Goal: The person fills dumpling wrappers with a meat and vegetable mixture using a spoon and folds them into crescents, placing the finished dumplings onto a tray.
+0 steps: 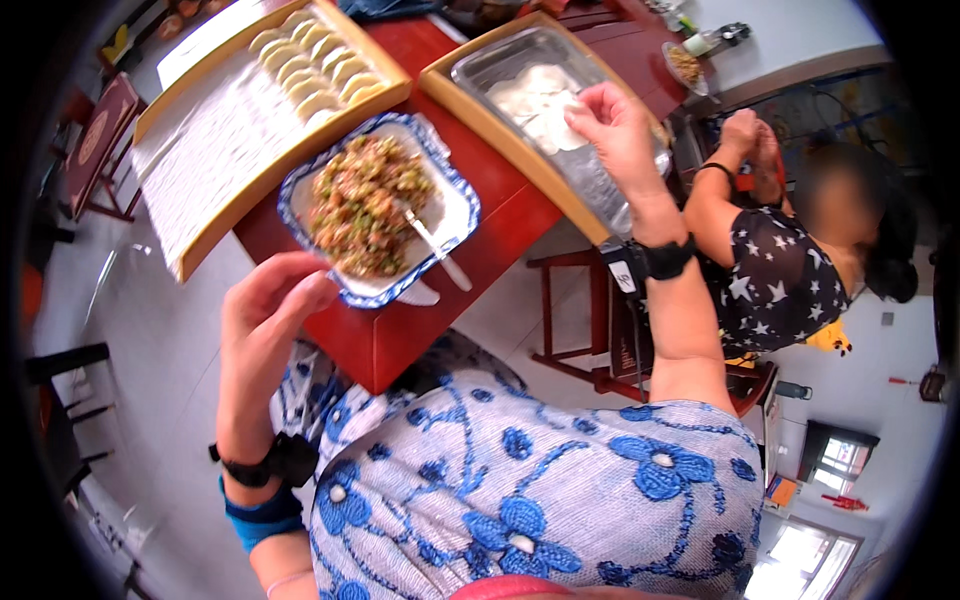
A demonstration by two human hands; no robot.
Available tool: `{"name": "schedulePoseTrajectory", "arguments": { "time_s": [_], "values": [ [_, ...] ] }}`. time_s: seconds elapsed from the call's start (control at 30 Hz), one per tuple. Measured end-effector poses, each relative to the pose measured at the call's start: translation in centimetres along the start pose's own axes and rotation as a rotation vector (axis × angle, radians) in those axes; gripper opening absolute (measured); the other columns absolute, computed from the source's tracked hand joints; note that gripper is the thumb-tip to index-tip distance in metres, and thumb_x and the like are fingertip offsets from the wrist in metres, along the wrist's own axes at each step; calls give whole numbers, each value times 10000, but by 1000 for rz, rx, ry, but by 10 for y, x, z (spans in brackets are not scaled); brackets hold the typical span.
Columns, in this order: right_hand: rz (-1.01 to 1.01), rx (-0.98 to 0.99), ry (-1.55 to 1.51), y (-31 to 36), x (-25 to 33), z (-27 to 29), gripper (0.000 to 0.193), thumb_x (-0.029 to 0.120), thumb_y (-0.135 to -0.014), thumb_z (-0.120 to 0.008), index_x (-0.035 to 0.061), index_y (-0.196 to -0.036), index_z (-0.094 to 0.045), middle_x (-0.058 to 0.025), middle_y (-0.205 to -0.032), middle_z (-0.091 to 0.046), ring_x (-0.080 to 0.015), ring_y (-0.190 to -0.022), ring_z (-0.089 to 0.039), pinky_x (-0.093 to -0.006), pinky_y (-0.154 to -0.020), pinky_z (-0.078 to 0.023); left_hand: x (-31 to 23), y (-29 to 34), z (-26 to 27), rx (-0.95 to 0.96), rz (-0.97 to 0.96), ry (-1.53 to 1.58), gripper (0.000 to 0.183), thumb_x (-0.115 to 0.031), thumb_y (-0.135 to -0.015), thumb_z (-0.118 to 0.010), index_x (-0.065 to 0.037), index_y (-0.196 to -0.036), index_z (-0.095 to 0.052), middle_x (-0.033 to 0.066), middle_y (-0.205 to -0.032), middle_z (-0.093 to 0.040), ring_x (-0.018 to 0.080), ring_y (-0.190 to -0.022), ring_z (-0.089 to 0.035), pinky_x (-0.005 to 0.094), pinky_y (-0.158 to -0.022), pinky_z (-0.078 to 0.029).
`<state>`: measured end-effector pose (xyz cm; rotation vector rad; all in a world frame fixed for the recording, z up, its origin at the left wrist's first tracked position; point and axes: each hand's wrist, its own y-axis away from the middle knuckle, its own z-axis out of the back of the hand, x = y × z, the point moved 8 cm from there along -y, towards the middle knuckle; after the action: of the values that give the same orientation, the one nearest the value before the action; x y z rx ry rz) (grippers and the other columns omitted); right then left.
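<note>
My right hand (622, 138) reaches over the far right tray, thumb and fingers pinched at the edge of the round white dumpling wrappers (540, 95). The wrappers overlap in a clear plastic container (480, 70). Beside the near left corner of a blue-and-white square bowl (465, 205) is my left hand (268, 300), its fingers loosely curved and thumb apart, with nothing in it. Chopped meat and green vegetable filling (365, 200) heaps up in the bowl. A metal spoon (435, 245) is stuck in the filling, its handle over the near right rim.
A wooden-rimmed tray (200, 175) with a white floured base holds rows of folded dumplings (315, 65). Both trays and the bowl rest on a red table (500, 215). At the right sits another person (785, 270), hands raised. A red wooden chair (600, 330) stands between us.
</note>
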<state>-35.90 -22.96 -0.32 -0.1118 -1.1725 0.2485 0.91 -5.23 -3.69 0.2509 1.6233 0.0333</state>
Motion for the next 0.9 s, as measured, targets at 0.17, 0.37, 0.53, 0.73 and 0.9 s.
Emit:
{"name": "schedulePoseTrajectory", "arguments": {
  "time_s": [0.17, 0.37, 0.53, 0.73, 0.9],
  "values": [
    [-124, 433, -478, 49, 111, -130, 353, -12, -874, -639, 28, -1210, -536, -93, -1077, -673, -136, -983, -652, -257, -859, -530, 5, -17, -52, 112, 95, 360, 344, -117, -966, -581, 17, -1281, -541, 160, -1206, -628, 254, -1042, -664, 347, -903, -549],
    [79, 280, -99, 67, 103, -137, 332, 47, -890, -668, 23, -1198, -548, -53, -955, -641, -102, -916, -629, -241, -744, -536, 6, -23, -34, -51, -20, 670, 301, -72, -948, -604, 23, -1231, -568, 154, -1139, -656, 251, -1032, -671, 353, -875, -580],
    [640, 188, 596, 126, 69, -117, 384, 14, -811, -666, 76, -1181, -584, -60, -835, -613, -235, -743, -607, -328, -637, -519, 6, -6, 9, -224, -311, 157, 309, -22, -930, -606, 23, -1234, -571, 135, -1174, -645, 228, -1092, -637, 350, -935, -538],
    [694, 268, 417, 146, 75, -155, 468, 41, -775, -737, 96, -1215, -588, -63, -936, -638, -243, -769, -601, -342, -641, -521, 12, -7, -3, -120, -278, 536, 416, 11, -861, -619, -1, -1269, -537, 123, -1215, -617, 216, -1179, -572, 365, -1028, -442],
    [680, 150, 377, 122, 93, -155, 249, 53, -792, -715, 62, -1033, -654, -71, -881, -630, -245, -788, -629, -352, -668, -540, 9, -23, -14, -55, -182, 867, 349, -4, -891, -590, -9, -1232, -521, 164, -1230, -608, 260, -1172, -594, 378, -1005, -487]
  ]
}}
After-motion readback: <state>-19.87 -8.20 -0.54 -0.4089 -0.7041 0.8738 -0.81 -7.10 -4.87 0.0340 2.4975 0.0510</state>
